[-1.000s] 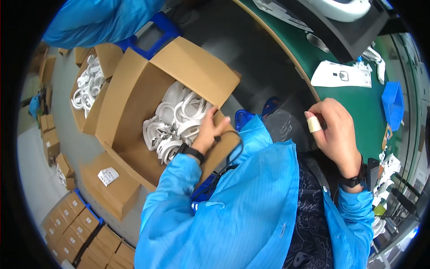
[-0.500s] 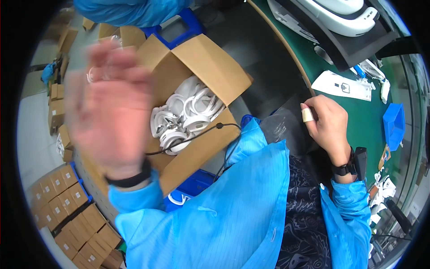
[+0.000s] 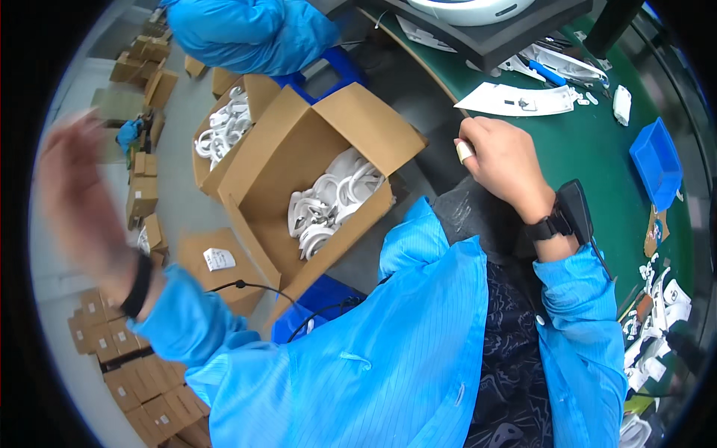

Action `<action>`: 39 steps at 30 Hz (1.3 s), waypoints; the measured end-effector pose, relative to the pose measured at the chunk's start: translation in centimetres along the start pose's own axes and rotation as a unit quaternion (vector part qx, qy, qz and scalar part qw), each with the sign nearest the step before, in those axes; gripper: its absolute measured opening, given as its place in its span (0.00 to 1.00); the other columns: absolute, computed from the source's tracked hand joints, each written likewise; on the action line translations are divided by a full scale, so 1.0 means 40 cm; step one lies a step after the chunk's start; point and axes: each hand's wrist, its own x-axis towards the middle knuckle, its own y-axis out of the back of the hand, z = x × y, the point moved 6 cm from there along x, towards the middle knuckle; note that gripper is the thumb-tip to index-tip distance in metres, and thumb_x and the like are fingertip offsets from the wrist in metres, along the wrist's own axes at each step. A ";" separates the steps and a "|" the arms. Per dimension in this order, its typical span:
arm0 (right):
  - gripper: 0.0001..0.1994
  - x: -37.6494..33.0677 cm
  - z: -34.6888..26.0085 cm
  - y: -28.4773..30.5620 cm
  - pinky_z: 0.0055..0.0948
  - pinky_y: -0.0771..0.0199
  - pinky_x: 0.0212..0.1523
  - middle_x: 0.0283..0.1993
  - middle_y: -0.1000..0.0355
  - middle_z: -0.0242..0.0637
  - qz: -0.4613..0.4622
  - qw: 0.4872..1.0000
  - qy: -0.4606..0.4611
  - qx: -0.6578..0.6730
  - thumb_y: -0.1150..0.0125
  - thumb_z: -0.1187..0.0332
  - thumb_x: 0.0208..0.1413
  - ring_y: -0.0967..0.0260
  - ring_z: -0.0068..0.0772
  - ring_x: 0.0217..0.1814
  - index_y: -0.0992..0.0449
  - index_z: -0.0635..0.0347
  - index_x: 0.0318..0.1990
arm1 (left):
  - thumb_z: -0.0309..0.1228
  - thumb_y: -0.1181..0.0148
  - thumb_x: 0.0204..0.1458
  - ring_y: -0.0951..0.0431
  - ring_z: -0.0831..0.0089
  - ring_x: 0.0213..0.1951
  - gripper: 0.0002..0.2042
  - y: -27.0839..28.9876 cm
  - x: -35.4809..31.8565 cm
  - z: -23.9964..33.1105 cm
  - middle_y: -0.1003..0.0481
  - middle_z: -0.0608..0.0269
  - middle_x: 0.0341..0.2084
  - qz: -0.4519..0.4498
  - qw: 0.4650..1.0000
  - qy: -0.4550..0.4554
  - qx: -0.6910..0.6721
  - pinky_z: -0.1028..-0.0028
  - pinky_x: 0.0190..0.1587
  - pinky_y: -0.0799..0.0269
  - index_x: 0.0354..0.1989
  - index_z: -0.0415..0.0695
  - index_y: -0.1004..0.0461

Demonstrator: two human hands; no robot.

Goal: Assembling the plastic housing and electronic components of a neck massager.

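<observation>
My left hand is raised at the far left, away from the boxes. It is blurred, but its fingers look stretched out and nothing shows in it. My right hand is closed in a loose fist by the edge of the green table, and the inside of its grip is hidden. A pale wrap sits on one of its digits. Just beyond this hand lies a white curved panel. Between my hands stands an open cardboard box holding white ring-shaped plastic parts.
Behind it, a second box holds similar parts. A person in a blue sleeve is at the top. On the green table are a blue tray and scattered white pieces. A black cable crosses near my left arm. Stacked cartons stand lower left.
My left hand has swung left, away from above the open box, uncovering the second box. The view has shifted; my right hand keeps its closed pose near the table edge.
</observation>
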 end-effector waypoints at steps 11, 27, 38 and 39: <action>0.06 0.014 -0.002 0.004 0.44 0.27 0.37 0.33 0.24 0.41 -0.009 0.999 -0.041 0.024 0.38 0.66 0.55 0.25 0.48 0.37 0.25 0.57 0.34 | 0.62 0.53 0.63 0.50 0.58 0.75 0.44 -0.787 -1.059 -0.577 0.48 0.40 0.73 -0.455 0.745 0.441 0.208 0.61 0.75 0.56 0.72 0.33 0.49; 0.10 0.054 0.001 -0.043 0.29 0.45 0.21 0.23 0.40 0.34 -0.007 0.983 -0.169 -0.077 0.29 0.80 0.49 0.46 0.27 0.19 0.28 0.61 0.30 | 0.41 0.37 0.52 0.20 0.51 0.50 0.20 -0.771 -1.327 -1.473 0.19 0.43 0.45 -0.230 0.705 0.669 0.057 0.61 0.55 0.28 0.47 0.38 0.21; 0.12 0.019 0.004 -0.033 0.28 0.48 0.20 0.23 0.45 0.33 -0.088 0.959 -0.198 -0.184 0.31 0.81 0.52 0.48 0.26 0.18 0.32 0.59 0.31 | 0.53 0.40 0.52 0.45 0.40 0.71 0.27 -1.066 -1.384 -1.586 0.26 0.55 0.61 -0.441 0.665 0.584 0.147 0.56 0.75 0.56 0.59 0.58 0.23; 0.12 0.012 0.005 -0.030 0.28 0.49 0.19 0.22 0.45 0.33 -0.090 0.957 -0.202 -0.187 0.32 0.82 0.52 0.48 0.26 0.17 0.32 0.58 0.31 | 0.53 0.40 0.52 0.50 0.40 0.73 0.28 -1.073 -1.394 -1.601 0.28 0.54 0.63 -0.444 0.656 0.594 0.140 0.54 0.75 0.58 0.62 0.59 0.24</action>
